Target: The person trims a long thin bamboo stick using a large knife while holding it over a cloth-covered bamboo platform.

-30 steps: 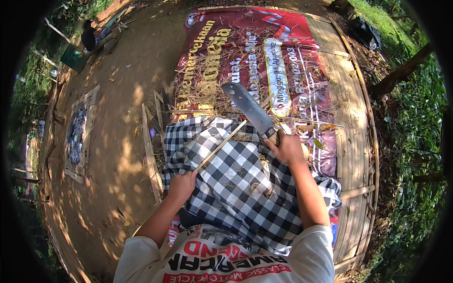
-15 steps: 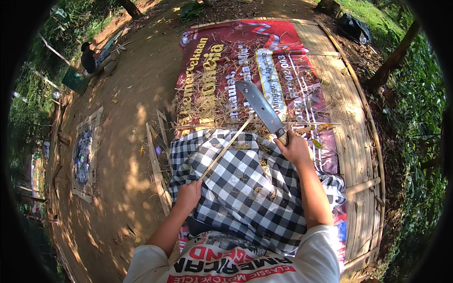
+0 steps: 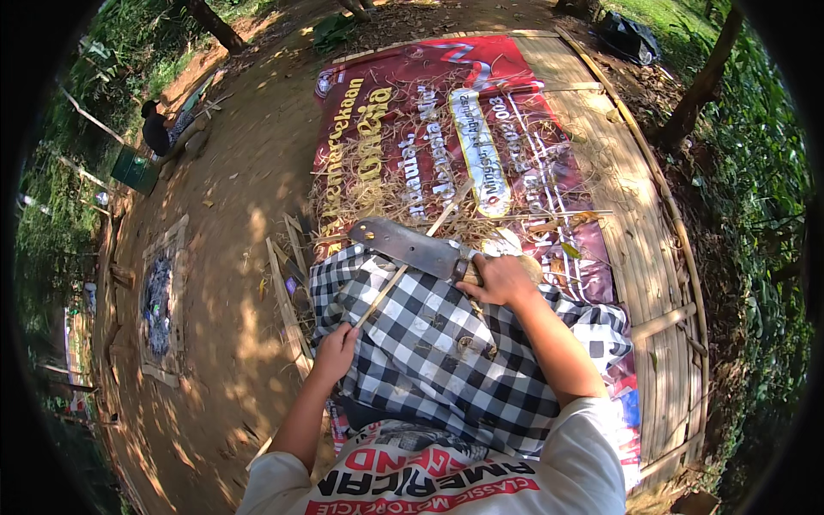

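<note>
Closed around the wooden handle of a broad cleaver [image 3: 408,246], my right hand [image 3: 498,281] is above my lap. The dark blade points left and lies across a thin bamboo strip [image 3: 384,294]; whether it bites into the strip I cannot tell. My left hand [image 3: 337,350] grips the near end of that strip, which slants away up and right. Beneath both hands a black-and-white checked cloth [image 3: 429,335] covers my legs. Beyond it, curly pale shavings [image 3: 412,184] litter a red printed banner [image 3: 343,124].
The banner lies on a bamboo slat platform [image 3: 592,129]. Several split bamboo pieces [image 3: 289,305] rest at its left edge. On the dirt ground at left is a framed ash pit [image 3: 159,296]. A person [image 3: 157,129] sits far left near a green box [image 3: 135,172]. A black bag [image 3: 629,39] lies far right.
The cleaver has swung left and come down from pointing away to lying across the strip. My right hand has moved left and slightly nearer. My left hand still holds the strip.
</note>
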The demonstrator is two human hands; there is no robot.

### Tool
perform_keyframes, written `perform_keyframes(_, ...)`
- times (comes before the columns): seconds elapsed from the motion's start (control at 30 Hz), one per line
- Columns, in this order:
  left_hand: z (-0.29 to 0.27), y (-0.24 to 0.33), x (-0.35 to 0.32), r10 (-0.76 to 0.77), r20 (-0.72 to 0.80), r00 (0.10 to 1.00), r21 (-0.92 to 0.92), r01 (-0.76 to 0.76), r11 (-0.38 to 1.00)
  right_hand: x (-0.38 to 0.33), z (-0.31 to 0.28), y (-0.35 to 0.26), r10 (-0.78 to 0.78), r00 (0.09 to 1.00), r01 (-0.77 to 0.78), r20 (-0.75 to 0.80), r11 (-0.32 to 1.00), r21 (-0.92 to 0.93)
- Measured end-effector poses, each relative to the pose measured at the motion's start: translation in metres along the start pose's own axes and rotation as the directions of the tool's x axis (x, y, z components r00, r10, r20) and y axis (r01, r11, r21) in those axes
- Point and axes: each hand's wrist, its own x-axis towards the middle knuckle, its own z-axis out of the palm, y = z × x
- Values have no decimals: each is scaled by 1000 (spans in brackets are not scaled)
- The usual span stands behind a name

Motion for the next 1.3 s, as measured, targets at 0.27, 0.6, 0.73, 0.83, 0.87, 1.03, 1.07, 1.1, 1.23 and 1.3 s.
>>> perform_keyframes(0.27,2,10,-1,51,-9,999,137,-49,989,2,0,-1,-60,995,60,83,998,8)
perform_keyframes(0.6,4,-10,5,53,36,998,-18,-52,998,8,-5,32,55,998,-55,0,992,110)
perform_keyframes(0.73,9,-8,8,102,5,995,12,-102,995,7,-11,51,184,982,-174,-46,971,167)
perform_keyframes(0.83,12,-11,3,94,-43,995,122,-88,989,7,-7,21,126,992,-122,-13,977,172)
perform_keyframes(0.87,14,-8,2,76,-38,996,125,-71,990,6,-1,13,81,996,-85,27,972,217)
perform_keyframes(1.03,15,-8,0,63,-37,997,171,-56,984,12,8,16,-34,999,31,27,992,120)
perform_keyframes(1.07,16,-8,1,69,-41,997,173,-61,983,15,4,21,-4,999,0,44,995,100)
perform_keyframes(1.1,17,-8,-1,82,-56,995,153,-73,986,12,0,25,65,996,-69,53,996,65)
perform_keyframes(1.23,21,-11,4,100,-92,991,291,-69,954,7,-11,40,277,961,-277,17,955,111)
perform_keyframes(1.3,20,-9,1,126,-123,984,292,-85,953,4,-6,33,209,978,-205,-18,971,123)
